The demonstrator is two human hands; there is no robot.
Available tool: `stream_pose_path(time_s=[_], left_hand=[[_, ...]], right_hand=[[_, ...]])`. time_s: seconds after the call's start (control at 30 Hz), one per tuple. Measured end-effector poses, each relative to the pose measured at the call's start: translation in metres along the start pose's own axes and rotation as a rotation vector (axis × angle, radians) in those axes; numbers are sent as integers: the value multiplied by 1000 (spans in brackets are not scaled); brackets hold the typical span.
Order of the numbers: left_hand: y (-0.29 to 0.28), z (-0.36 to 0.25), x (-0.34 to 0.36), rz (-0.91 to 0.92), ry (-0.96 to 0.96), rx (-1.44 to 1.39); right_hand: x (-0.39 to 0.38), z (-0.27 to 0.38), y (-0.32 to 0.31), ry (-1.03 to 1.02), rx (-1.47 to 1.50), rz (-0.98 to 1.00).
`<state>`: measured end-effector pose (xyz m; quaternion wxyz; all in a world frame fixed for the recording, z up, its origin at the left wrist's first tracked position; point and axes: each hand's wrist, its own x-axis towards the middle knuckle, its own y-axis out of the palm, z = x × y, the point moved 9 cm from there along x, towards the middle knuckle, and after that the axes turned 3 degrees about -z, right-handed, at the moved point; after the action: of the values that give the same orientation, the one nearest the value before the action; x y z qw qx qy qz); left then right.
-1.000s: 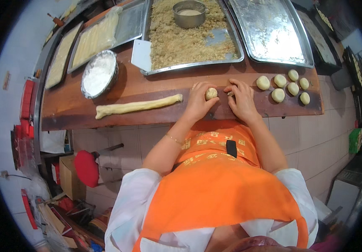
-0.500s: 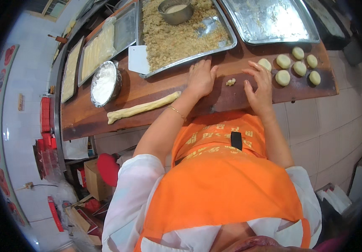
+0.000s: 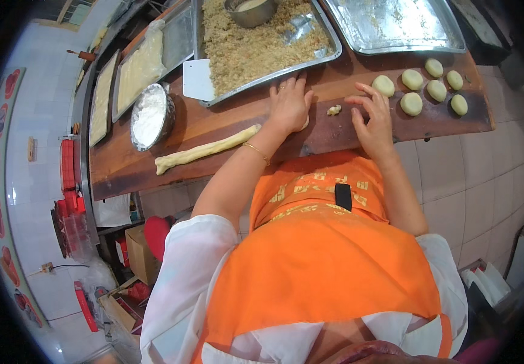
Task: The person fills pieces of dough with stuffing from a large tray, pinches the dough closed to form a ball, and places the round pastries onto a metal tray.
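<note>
My left hand (image 3: 289, 108) lies palm down on the wooden board, fingers stretched toward the filling tray, over a pale piece of dough (image 3: 304, 123) that barely shows at its thumb side. My right hand (image 3: 371, 121) is open, fingers raised and loosely curved, just right of a small irregular dough scrap (image 3: 333, 110). Several flattened dough rounds (image 3: 412, 104) sit beyond it at the right. A long dough rope (image 3: 207, 148) lies left of my left wrist.
A bowl of flour (image 3: 151, 118) stands at the left beside trays of pale dough (image 3: 134, 79). A metal tray of crumbly filling (image 3: 262, 57), with a white scraper (image 3: 196, 80) and round tin (image 3: 250, 13), lies behind my hands. A metal tray (image 3: 395, 27) is at back right.
My left hand has moved from around a dough ball to flat over it, fingers reaching forward. My right hand has lifted and opened, exposing the small scrap. The camera view has shifted.
</note>
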<state>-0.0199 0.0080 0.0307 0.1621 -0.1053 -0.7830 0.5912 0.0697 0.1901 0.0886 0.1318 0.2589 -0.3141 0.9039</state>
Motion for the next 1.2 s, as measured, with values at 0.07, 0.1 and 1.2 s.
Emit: stream_pose_path(time_s=[0.07,0.1,1.2], left_hand=[[1,1,2,19,-4,6],[3,2,3,32,-2,8],[-28,-25,-78,12,-277,-1533]], right_hand=[[4,10,-4,-17,0,-7],[4,15,-7,-21,-3,-13],[-42,-99,-142,300,-567,-353]])
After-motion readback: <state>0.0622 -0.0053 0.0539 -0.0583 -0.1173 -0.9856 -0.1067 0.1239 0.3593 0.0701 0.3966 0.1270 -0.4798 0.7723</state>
